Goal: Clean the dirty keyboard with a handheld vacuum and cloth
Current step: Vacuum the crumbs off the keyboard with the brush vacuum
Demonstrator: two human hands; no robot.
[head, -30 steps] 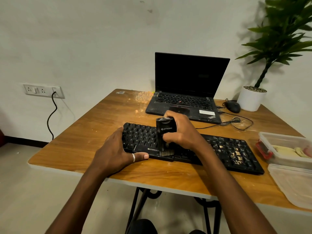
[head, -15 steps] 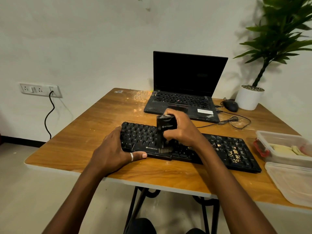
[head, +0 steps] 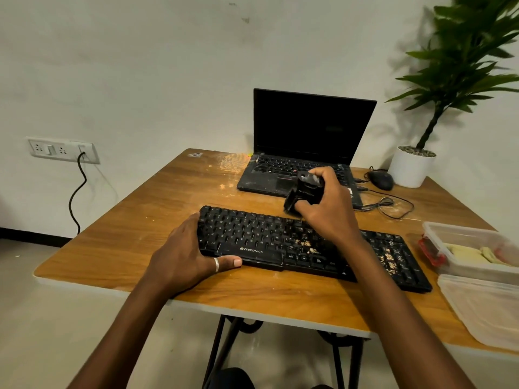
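Table (head: 157,226): wooden top, under both hands; pale dust smears beyond the left hand.
Laptop (head: 309,127): black, lid open, screen dark; directly beyond the right hand.
Keyboard (head: 252,237): black, full-size, flat on the table; its left end is under the left hand and its middle passes beneath the right wrist. White legends and a white brand mark on the front edge.
Right hand (head: 328,209): raised above the keyboard's far edge, fingers wrapped around the vacuum.
Left hand (head: 185,256): clamps the keyboard's left end, thumb laid along the front edge.
Vacuum (head: 304,192): small black cylinder, tilted, brush end lower and toward the left hand; appears clear of the keys.
Crumbs (head: 303,242): tan specks on the keys below the right wrist, more to its right.
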